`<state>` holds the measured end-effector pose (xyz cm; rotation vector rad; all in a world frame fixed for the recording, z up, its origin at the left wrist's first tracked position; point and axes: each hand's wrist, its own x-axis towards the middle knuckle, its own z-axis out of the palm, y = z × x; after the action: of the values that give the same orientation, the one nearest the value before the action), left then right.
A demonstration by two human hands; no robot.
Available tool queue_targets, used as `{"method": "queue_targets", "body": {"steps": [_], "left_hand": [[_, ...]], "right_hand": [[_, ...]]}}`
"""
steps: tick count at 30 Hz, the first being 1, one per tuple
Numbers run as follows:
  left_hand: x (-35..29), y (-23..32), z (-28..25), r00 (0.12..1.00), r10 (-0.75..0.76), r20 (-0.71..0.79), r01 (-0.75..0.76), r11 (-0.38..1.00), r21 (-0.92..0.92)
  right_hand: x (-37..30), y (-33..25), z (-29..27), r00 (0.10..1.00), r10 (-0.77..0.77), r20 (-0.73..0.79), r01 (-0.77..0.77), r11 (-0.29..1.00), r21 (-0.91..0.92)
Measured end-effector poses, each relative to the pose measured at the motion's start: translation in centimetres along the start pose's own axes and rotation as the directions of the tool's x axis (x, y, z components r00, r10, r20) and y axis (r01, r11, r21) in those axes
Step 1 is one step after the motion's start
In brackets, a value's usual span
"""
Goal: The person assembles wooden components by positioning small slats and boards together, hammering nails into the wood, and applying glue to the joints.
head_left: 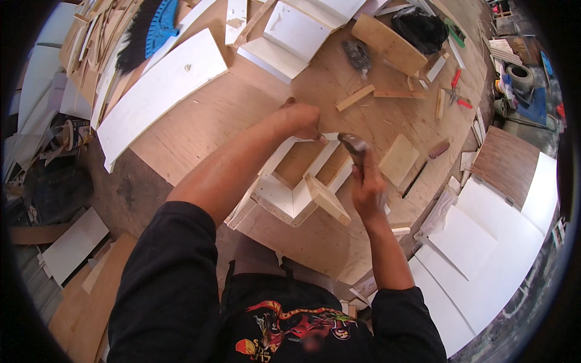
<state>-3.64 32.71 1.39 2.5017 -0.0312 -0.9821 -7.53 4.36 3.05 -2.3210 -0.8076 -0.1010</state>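
On the workbench in front of me stands a small box-like wooden frame (301, 195) with white inner faces and a divider across it. My left hand (302, 121) is closed at the frame's far edge, thumb and finger pinched low by a white board end. Whatever sits in that pinch is too small to make out. In my right hand (369, 190) is a hammer (354, 145), its dark metal head over the frame's far right corner, close to the left fingers. Whether the head touches the wood I cannot tell.
A long white board (163, 91) and a blue brush (160, 27) lie left. White box pieces (290, 36), a black plastic bag (419, 29) and a wood plank (389, 45) are at the back. Red-handled pliers (458, 91) and wood offcuts lie right. White panels (472, 254) stand beyond the bench edge.
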Motion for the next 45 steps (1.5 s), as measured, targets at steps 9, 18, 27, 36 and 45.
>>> {"method": "queue_targets", "body": {"steps": [9, 18, 27, 36, 45], "left_hand": [[0.1, -0.2, 0.0, 1.000, 0.015, 0.001, -0.015, 1.000, 0.001], [-0.1, 0.0, -0.2, 1.000, -0.001, 0.012, 0.001, 1.000, 0.004], [-0.3, 0.1, -0.5, 1.000, 0.006, 0.021, -0.007, 0.999, 0.033], [0.2, -0.5, 0.3, 0.999, 0.041, -0.030, -0.040, 0.999, 0.007], [-0.3, -0.6, 0.0, 0.998, 0.055, -0.039, -0.057, 0.997, -0.044]], "right_hand": [[0.7, -1.1, -0.5, 0.999, 0.008, 0.049, -0.007, 1.000, -0.011], [1.4, -1.0, -0.6, 0.961, 0.143, 0.235, -0.103, 0.980, -0.172], [2.0, -1.9, -1.1, 0.948, 0.161, 0.275, -0.132, 0.984, -0.120], [1.9, -2.1, -1.2, 0.974, 0.151, 0.170, -0.136, 0.986, -0.093], [1.6, -1.4, -0.3, 0.968, 0.183, 0.174, -0.166, 0.980, -0.106]]}}
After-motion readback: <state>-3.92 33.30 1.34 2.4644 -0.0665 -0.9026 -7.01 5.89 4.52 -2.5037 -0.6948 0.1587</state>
